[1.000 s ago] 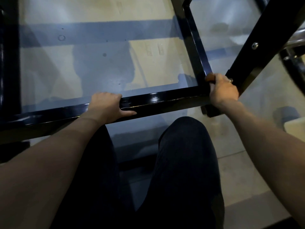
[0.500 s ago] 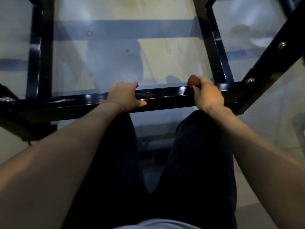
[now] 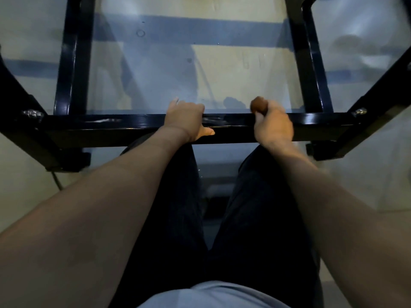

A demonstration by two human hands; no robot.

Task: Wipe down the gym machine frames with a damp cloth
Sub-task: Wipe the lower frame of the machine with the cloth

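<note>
A glossy black horizontal frame bar (image 3: 111, 125) of the gym machine crosses the view in front of my knees. My left hand (image 3: 185, 121) grips this bar near its middle, fingers over the top and thumb along the near face. My right hand (image 3: 272, 126) is just to the right of it on the same bar, holding a bunched brown cloth (image 3: 259, 104) that sticks out past my fingers against the bar's top. Wet streaks shine on the bar between my hands.
Two black side rails (image 3: 71, 63) (image 3: 308, 63) run away from the bar over a pale floor. Diagonal black struts with bolts (image 3: 359, 112) (image 3: 33, 114) meet the bar's ends, and black feet (image 3: 69, 162) rest on the floor. My dark-trousered legs are below.
My right hand with the cloth has slid left along the bar from its right corner toward the middle. My left hand has kept its grip on the bar.
</note>
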